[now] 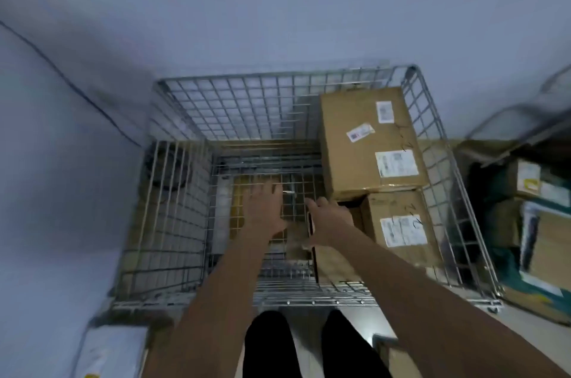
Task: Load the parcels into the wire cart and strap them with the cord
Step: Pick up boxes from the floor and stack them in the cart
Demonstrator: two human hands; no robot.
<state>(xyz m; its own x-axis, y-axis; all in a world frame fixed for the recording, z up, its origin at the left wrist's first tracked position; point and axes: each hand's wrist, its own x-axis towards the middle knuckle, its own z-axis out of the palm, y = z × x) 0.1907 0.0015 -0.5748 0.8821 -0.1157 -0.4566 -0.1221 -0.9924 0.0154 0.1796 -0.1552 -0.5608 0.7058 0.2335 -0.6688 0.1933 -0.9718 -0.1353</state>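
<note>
Cardboard parcels (370, 143) fill the wire cart's (173, 223) right side; both hands (265, 207) reach in, fingers loose, empty.

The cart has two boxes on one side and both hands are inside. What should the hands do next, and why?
Probably pull both hands back out and fetch another parcel. The left hand and right hand seem to hold nothing, the two boxes fill only the right side of the cart, and more parcels wait outside it.

Pale bluish walls (278, 7), dim light, light floor (525, 343)
</note>
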